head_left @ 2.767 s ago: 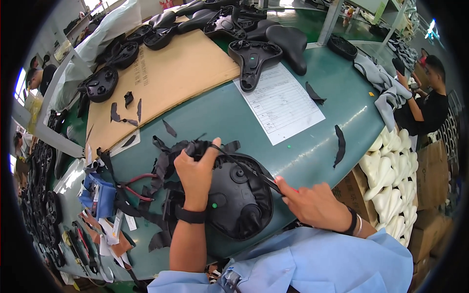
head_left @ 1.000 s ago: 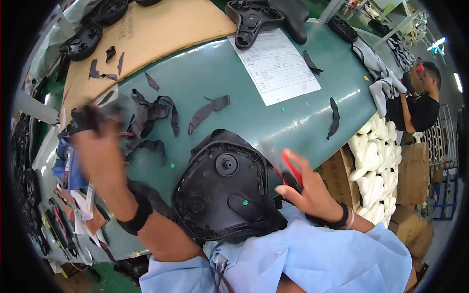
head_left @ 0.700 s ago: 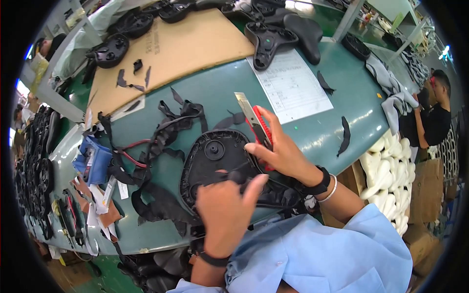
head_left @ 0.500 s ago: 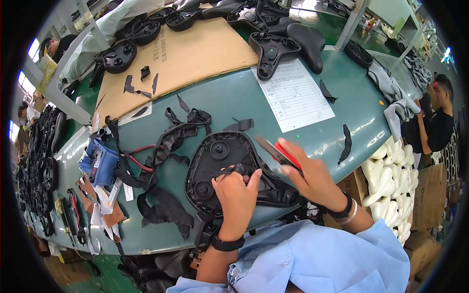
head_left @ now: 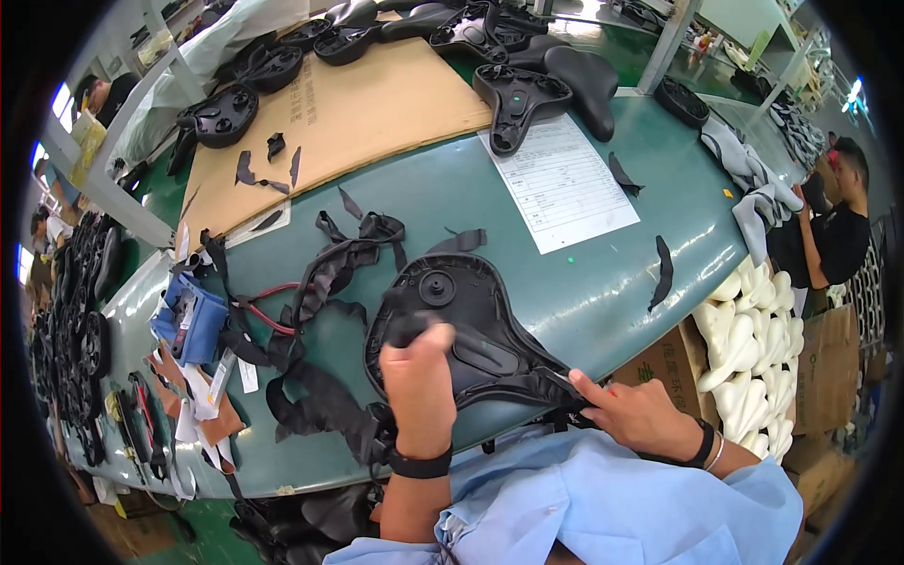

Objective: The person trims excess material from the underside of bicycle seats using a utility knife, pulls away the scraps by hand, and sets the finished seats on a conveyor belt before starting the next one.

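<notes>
A black bicycle saddle point(head_left: 485, 325) lies underside up on the green table in front of me, its nose pointing right. Over its wide rear end, my left hand point(head_left: 420, 381) is closed round a wad of black cover material point(head_left: 411, 328), smeared by motion. My right hand point(head_left: 638, 416) is at the saddle's nose, gripping a knife point(head_left: 565, 379). Only a bit of its blade shows against the nose edge; the fingers hide the rest. Left of the saddle, long black scrap strips point(head_left: 330, 273) lie in a tangle.
Cardboard point(head_left: 377, 104) with more saddles along it spans the back, beside a printed sheet point(head_left: 565, 188). A blue container point(head_left: 193, 320) and pliers with red handles point(head_left: 268, 315) are at left. White saddle-shaped pieces point(head_left: 753, 339) fill a box at right, near another person point(head_left: 838, 226).
My right hand has brought the knife down and right to the saddle's nose. My left hand has shifted left with the black wad, uncovering the saddle's middle.
</notes>
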